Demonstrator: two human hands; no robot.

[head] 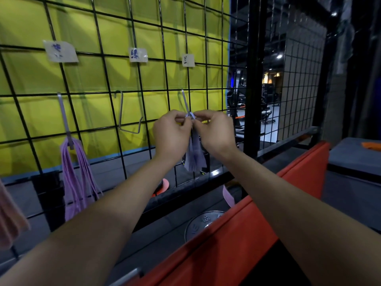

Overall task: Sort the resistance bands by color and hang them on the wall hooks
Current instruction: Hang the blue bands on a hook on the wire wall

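A black wire grid (107, 83) on a yellow wall carries three metal hooks under paper labels. On the left hook (65, 120) hangs a bunch of purple bands (76, 178). Nothing hangs on the middle hook (128, 116). At the right hook (186, 104) my left hand (172, 137) and my right hand (216, 135) both pinch the top of a bluish-lavender bunch of bands (194, 155) at the hook's tip. The bunch hangs down between my wrists. One loose purple band (227, 196) lies lower right, behind the red pad.
A red padded box edge (237, 234) runs diagonally in front of me. Behind it lies a round weight plate (203, 222). A pink cloth (10, 219) hangs at the far left. An orange disc (162, 187) sits behind the grid. A grey padded box (354, 157) stands right.
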